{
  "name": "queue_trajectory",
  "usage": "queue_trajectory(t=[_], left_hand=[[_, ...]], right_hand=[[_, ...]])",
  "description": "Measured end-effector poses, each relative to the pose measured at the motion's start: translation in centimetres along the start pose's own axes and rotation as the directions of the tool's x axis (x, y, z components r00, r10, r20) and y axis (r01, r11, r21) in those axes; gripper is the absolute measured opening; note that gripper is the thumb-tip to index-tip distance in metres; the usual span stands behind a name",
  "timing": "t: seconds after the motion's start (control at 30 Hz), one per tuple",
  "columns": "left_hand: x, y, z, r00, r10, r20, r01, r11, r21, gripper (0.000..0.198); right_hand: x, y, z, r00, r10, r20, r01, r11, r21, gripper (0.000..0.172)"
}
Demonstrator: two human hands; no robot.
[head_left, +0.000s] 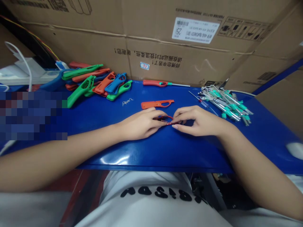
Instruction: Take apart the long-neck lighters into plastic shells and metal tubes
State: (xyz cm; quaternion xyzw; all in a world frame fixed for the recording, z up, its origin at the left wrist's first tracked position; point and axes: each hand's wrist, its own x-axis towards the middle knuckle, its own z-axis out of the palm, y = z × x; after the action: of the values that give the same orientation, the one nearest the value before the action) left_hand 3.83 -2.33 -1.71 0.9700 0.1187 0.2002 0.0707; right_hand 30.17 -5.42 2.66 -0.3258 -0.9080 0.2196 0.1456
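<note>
My left hand point(149, 124) and my right hand point(197, 121) meet low over the blue table, fingers closed on a red lighter casing point(168, 118). Most of that casing is hidden under my fingers; its looped trigger end shows between the hands. At its near edge, the fingertips of both hands pinch close together. Just beyond my left hand lies an orange lighter casing half point(156, 104). Farther back rests a red lighter point(155, 83) with a green collar and a metal tube, pointing right.
Green, orange and blue lighter casings point(94, 82) are heaped at the back left. Metal lighter tubes point(230, 102) with green collars lie piled at the right, beside a screwdriver point(200, 100). Thin wires point(127, 101) lie mid-table. A cardboard box point(151, 41) stands along the back.
</note>
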Motion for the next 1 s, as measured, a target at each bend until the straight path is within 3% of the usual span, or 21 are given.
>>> queue_trajectory(t=[0.53, 0.67, 0.77, 0.87, 0.93, 1.0], left_hand=[[0.0, 0.1, 0.0, 1.000, -0.009, 0.014, 0.008, 0.999, 0.054, 0.035], [-0.1, 0.0, 0.2, 1.000, 0.008, -0.019, -0.007, 0.998, 0.060, 0.036], [-0.2, -0.1, 0.3, 0.999, 0.000, -0.046, 0.003, 0.999, 0.054, 0.034], [-0.3, -0.1, 0.2, 0.997, -0.004, -0.082, 0.010, 0.998, 0.070, 0.030], [-0.3, -0.1, 0.1, 0.994, 0.028, -0.104, -0.019, 0.995, 0.093, 0.029], [-0.3, -0.1, 0.0, 0.990, 0.069, -0.125, -0.054, 0.992, 0.115, 0.030]], right_hand=[[-0.2, -0.3, -0.4, 0.999, 0.014, 0.037, -0.011, 0.997, -0.074, 0.021], [-0.1, 0.1, -0.3, 0.999, -0.009, -0.041, 0.008, 0.999, -0.039, 0.021], [-0.2, 1.3, -0.6, 0.982, 0.073, -0.172, -0.099, 0.984, -0.151, 0.020], [-0.9, 3.1, -1.7, 0.893, 0.247, -0.376, -0.386, 0.850, -0.359, 0.022], [-1.8, 4.4, -2.8, 0.782, 0.372, -0.501, -0.598, 0.675, -0.433, 0.025], [-2.9, 5.6, -4.0, 0.637, 0.522, -0.568, -0.769, 0.487, -0.415, 0.032]])
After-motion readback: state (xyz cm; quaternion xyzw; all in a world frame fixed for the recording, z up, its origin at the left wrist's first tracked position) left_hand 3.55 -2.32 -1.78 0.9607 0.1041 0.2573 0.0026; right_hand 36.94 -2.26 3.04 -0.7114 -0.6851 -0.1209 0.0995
